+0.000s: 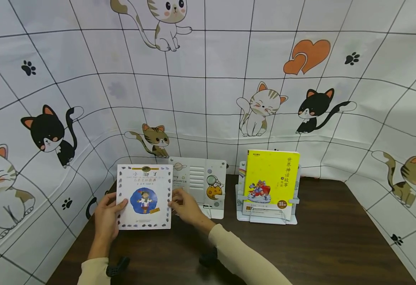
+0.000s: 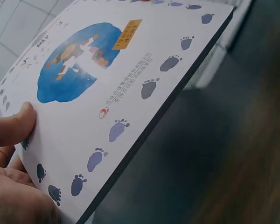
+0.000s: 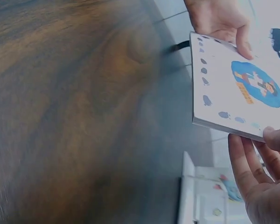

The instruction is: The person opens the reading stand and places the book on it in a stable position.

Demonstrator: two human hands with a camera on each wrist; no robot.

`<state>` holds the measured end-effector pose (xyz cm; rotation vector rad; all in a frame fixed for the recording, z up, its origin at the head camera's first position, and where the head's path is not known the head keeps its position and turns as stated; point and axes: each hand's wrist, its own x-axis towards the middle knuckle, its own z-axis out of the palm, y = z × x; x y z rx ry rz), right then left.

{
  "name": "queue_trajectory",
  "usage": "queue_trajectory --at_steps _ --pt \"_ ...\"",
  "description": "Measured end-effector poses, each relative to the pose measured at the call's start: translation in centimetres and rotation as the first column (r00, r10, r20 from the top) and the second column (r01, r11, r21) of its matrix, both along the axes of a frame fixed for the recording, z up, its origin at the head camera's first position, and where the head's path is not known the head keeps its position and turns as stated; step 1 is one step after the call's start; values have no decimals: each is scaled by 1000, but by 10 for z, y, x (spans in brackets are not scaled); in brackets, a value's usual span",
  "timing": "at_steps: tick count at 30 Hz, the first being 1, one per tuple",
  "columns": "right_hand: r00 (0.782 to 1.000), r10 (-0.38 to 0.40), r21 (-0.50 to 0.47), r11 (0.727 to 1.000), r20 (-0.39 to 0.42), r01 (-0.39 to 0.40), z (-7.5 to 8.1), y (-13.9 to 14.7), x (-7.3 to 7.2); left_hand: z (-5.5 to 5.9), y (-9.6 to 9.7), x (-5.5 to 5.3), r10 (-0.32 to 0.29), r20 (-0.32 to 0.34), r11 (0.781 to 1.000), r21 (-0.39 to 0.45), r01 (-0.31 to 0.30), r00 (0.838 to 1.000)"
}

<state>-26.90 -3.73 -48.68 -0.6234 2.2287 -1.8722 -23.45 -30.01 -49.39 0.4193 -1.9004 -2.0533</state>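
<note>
A white book (image 1: 144,219) with a blue round picture and a border of small footprints is held upright above the table at the left. My left hand (image 1: 107,215) grips its left edge, the thumb (image 2: 21,123) lying on the front cover. At the opposite edge my right hand (image 1: 186,208) pinches the book, thumb in front and fingers behind, as the right wrist view shows. Just behind the book stands a white book stand (image 1: 197,186) with space drawings, partly hidden by the book and my right hand.
To the right, a yellow book (image 1: 273,174) leans in a second white stand (image 1: 241,213) with a clear wire front. The dark wooden table (image 1: 322,237) ends at a white cloth (image 1: 208,91) printed with cats and grid lines, which hangs behind and on both sides.
</note>
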Motion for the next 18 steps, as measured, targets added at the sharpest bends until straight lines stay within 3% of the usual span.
queue_trajectory --at_steps 6,18 --pt "998 -12 -2 1000 -64 12 12 27 -6 16 23 -4 -47 -82 998 37 50 996" --pt "970 -113 63 990 -215 129 44 85 -18 47 71 -26 -48 -122 985 -172 27 991"
